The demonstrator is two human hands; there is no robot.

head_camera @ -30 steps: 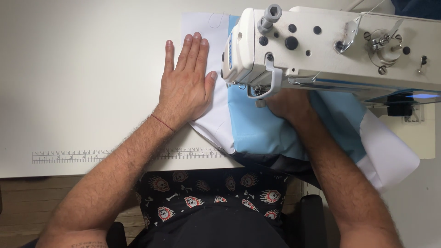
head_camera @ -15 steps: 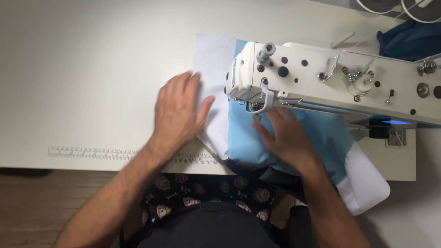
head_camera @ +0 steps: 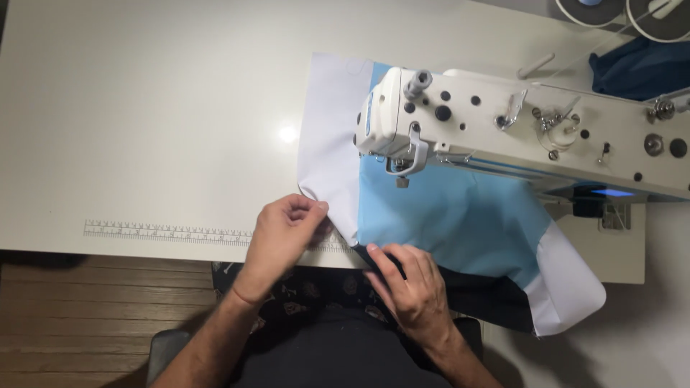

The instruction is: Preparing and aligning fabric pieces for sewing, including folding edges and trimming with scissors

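Observation:
A piece of white and light blue fabric (head_camera: 445, 215) lies on the white table (head_camera: 144, 129) under the head of a white sewing machine (head_camera: 532, 136). My left hand (head_camera: 284, 237) pinches the white fabric's near left corner at the table's front edge. My right hand (head_camera: 410, 284) rests with fingers on the fabric's near edge, where a dark layer hangs over the table front. The needle area sits above the blue part, away from both hands.
A ruler scale (head_camera: 165, 231) is printed along the table's front edge. Dark blue cloth (head_camera: 640, 68) and two thread spools (head_camera: 632, 11) sit at the back right. Wooden floor (head_camera: 86, 316) shows below the table.
Both hands have pulled back from the machine toward the table's front edge. The left hand went from lying flat on the fabric to pinching its corner.

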